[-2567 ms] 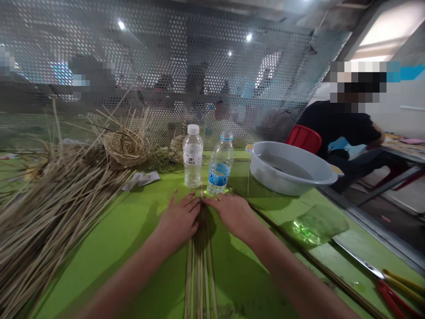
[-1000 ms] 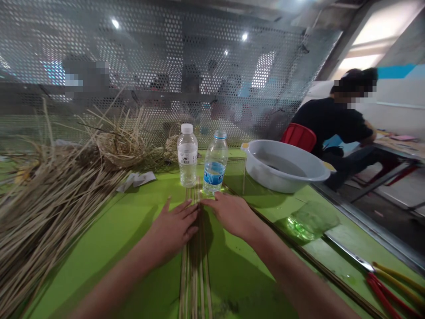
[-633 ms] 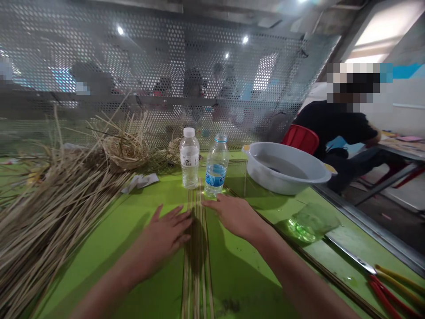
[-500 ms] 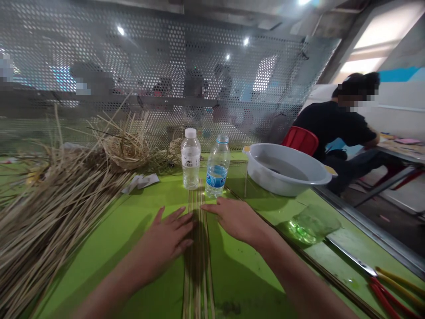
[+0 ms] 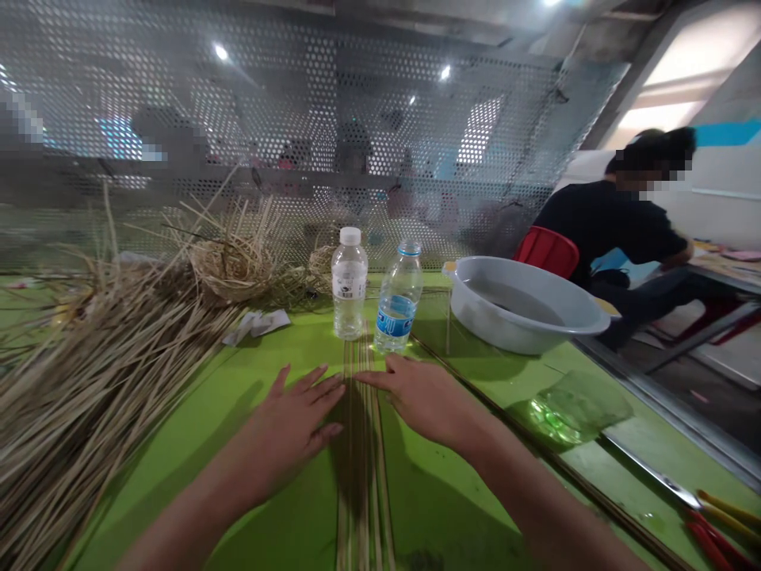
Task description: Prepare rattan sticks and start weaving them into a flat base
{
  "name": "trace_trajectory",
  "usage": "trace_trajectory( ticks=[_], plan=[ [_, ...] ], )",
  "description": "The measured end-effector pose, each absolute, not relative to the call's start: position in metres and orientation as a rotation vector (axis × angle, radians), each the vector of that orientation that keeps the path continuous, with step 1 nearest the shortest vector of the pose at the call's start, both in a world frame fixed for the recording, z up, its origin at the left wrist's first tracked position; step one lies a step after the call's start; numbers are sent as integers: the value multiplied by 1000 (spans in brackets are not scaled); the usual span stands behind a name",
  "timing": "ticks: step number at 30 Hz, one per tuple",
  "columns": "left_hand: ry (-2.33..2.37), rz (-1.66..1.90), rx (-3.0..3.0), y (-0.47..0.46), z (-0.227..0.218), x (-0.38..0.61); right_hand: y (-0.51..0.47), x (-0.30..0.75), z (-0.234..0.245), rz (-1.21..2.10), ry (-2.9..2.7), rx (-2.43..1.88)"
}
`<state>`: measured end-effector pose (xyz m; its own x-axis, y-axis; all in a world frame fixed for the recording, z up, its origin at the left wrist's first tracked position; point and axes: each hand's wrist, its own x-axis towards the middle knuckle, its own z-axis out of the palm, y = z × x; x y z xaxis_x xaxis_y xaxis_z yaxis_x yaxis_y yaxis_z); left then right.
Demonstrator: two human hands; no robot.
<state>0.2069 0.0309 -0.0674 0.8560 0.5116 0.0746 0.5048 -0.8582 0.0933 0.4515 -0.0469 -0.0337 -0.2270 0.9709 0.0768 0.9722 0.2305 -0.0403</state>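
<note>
Several thin pale strips, like split bamboo or cane (image 5: 362, 492), run lengthwise side by side on the green tabletop. My left hand (image 5: 270, 432) is spread with its fingertips at their left edge. From the other side, the outstretched index finger of my right hand (image 5: 428, 396) lies across the strips; its other fingers are curled under and partly hidden. Neither hand grasps anything. On the strips' far end stand a white-capped clear bottle (image 5: 349, 281) and, close by, a capless bottle with a blue label (image 5: 397, 313).
Left lies a big heap of loose strips (image 5: 112, 381), with a partly woven basket (image 5: 229, 266) behind. Right are a grey basin (image 5: 511, 329) of water, a green-tinted transparent container (image 5: 576, 404), red-and-yellow-handled shears (image 5: 683, 493) and long dark strips (image 5: 552, 460). A person (image 5: 606, 222) sits beyond.
My right index finger has moved slightly left across the strips. My left hand has barely moved. The whole view has shifted a little, so things appear farther right.
</note>
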Motion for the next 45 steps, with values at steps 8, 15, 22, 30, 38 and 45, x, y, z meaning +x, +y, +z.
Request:
trace_trajectory(
  ticks=[8, 15, 22, 30, 38, 45],
  plan=[
    [813, 100, 2967, 31, -67, 206, -48, 446, -36, 10, -2400, -1818],
    [769, 183, 3004, 32, -72, 203, -49, 443, -36, -11, -2410, -1766],
    [758, 173, 2971, 29, -72, 205, -48, 452, -32, -40, -2415, -1839],
    [629, 151, 2975, 11, -70, 215, -46, 468, -31, 54, -2400, -1957],
    [514, 68, 2881, -4, -62, 223, -45, 468, -35, 96, -2389, -1970],
    [506, -36, 2821, -12, -50, 225, -45, 471, -35, 108, -2380, -1994]
  ],
)
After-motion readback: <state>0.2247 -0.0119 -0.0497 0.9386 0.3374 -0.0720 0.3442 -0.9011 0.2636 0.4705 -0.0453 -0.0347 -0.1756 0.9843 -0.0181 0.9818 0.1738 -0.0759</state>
